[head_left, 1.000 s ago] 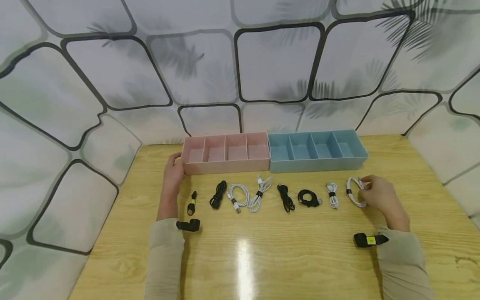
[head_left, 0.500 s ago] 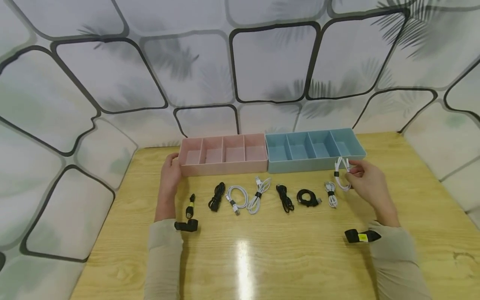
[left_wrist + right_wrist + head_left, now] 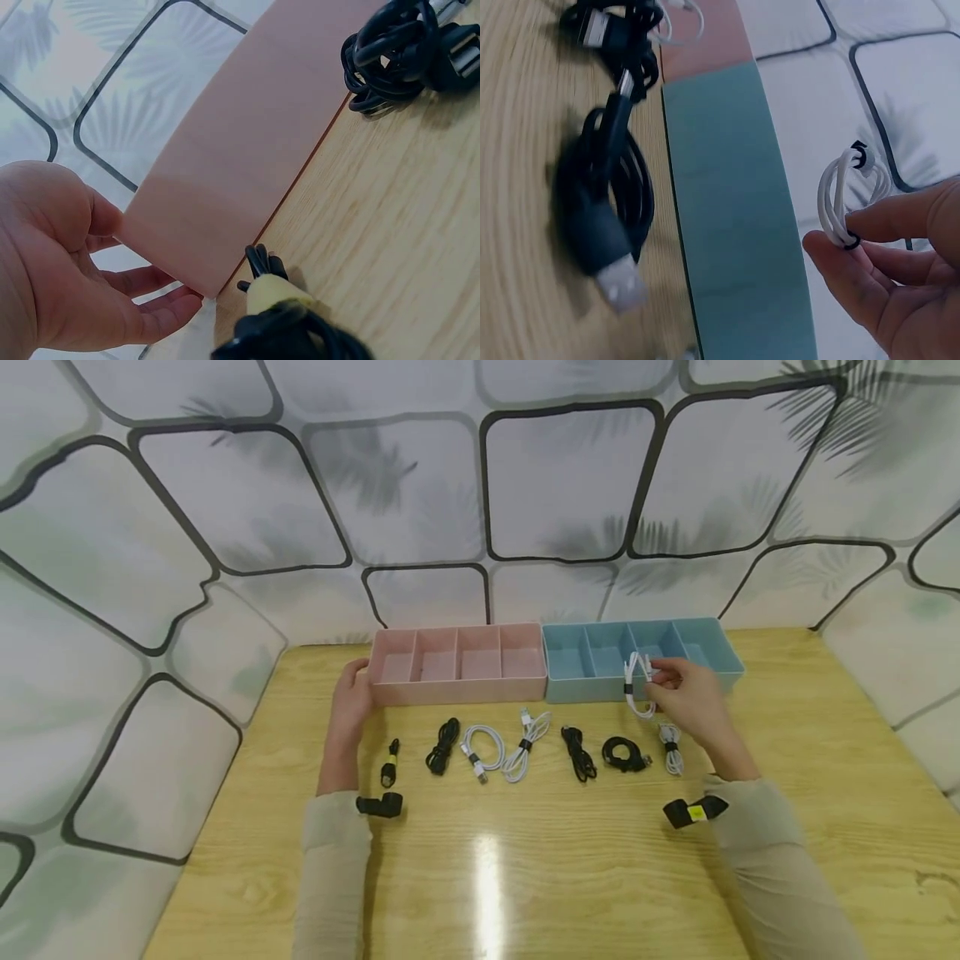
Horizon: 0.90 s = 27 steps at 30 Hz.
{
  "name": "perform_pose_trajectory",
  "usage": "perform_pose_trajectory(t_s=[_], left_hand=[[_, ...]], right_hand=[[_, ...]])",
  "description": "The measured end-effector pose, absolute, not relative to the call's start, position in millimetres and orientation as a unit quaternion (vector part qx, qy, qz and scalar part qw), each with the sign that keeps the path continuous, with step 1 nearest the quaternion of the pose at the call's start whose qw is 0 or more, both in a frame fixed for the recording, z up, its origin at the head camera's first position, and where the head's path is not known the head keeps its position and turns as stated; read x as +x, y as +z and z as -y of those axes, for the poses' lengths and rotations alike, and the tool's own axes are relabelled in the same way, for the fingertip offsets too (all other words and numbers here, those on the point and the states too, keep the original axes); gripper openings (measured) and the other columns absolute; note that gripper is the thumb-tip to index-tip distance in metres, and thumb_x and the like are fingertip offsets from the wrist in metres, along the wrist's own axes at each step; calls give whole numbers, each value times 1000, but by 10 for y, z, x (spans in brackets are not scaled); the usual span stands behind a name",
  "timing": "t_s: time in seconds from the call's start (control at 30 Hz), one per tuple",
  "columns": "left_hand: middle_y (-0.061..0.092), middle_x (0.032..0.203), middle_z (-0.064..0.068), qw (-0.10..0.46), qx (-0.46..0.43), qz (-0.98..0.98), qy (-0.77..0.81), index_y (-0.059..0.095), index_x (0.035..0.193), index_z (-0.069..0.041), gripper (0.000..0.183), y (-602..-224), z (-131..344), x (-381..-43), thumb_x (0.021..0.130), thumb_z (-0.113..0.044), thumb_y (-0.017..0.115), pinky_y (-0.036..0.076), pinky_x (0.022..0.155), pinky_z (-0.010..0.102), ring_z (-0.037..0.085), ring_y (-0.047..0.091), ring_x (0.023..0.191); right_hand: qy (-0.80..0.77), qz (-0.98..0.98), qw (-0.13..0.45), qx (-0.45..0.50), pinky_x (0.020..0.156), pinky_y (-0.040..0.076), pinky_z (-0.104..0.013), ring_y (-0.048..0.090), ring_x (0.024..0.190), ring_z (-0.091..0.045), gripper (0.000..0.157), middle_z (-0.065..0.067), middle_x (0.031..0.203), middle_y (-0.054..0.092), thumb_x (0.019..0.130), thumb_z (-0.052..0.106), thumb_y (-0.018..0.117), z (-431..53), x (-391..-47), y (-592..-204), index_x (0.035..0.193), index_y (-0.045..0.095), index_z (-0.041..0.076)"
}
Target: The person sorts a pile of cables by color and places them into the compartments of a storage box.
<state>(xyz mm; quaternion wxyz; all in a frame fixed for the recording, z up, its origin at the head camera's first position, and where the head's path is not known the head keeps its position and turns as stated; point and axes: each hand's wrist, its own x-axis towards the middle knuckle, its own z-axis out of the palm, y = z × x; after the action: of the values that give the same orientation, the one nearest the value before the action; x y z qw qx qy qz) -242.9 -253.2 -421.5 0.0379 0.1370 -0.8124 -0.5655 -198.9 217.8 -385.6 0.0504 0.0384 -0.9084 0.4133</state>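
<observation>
A coiled white charging cable (image 3: 638,685) with a black tie is pinched between the thumb and fingers of my right hand (image 3: 690,697). It hangs over the front wall of the blue four-compartment box (image 3: 600,692), above its middle compartments. In the right wrist view, the cable's loop (image 3: 836,191) stands out from my fingertips. My left hand (image 3: 349,702) touches the left end of the pink four-compartment box (image 3: 459,693). The left wrist view has those fingers (image 3: 161,315) lying loosely against the end wall (image 3: 202,217), without curling round it.
Along the table before the boxes lie a short black-and-yellow cable (image 3: 388,764), black bundles (image 3: 442,747) (image 3: 578,753), a black coil (image 3: 626,755), and white cables (image 3: 483,749) (image 3: 525,747) (image 3: 671,749). A patterned cloth backdrop (image 3: 420,493) rises behind the boxes.
My right hand has lifted the white cable from the table's right side and carried it left and up to the blue box. My left hand has stayed at the pink box.
</observation>
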Motion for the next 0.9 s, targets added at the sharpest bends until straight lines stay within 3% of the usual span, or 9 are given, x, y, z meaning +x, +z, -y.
perform_pose_trajectory(t_s=[0.27,0.47,0.6,0.77,0.9], left_hand=[[36,155,19,26,134,819,-558,40,150,-5,53,-4204,2539,-2410,100,-19,30,30,111,49,33,35,137],[37,155,17,22,140,809,-570,41,150,-7,51,-4228,2566,-2393,101,-20,33,31,110,47,32,36,136],[39,154,16,20,145,800,-582,43,150,-10,50,-4224,2591,-2386,102,-22,37,33,105,44,30,38,131],[42,150,18,16,138,792,-594,44,149,-11,49,-4206,2589,-2371,103,-25,36,35,98,41,31,41,125],[42,151,17,18,133,790,-598,46,148,-10,48,-4220,2583,-2364,103,-27,38,34,101,42,30,40,127]], right_hand=[[506,861,-42,27,73,59,-36,63,87,-23,49,-18,107,56,93,7,60,-1622,-2213,-3716,139,49,-6],[577,809,-108,37,80,58,-45,61,86,-27,47,-15,105,53,92,5,61,-939,-2396,-3628,136,47,-2],[599,788,-136,40,84,56,-49,65,93,-37,44,-18,106,57,91,4,63,-434,-2513,-3629,134,50,-1],[635,758,-148,30,77,59,-39,69,85,-28,41,-18,109,63,89,2,67,88,-2657,-3743,128,54,-2],[676,720,-157,4,77,58,-37,68,79,-20,41,-18,111,64,88,1,67,403,-2742,-3826,127,56,-4]])
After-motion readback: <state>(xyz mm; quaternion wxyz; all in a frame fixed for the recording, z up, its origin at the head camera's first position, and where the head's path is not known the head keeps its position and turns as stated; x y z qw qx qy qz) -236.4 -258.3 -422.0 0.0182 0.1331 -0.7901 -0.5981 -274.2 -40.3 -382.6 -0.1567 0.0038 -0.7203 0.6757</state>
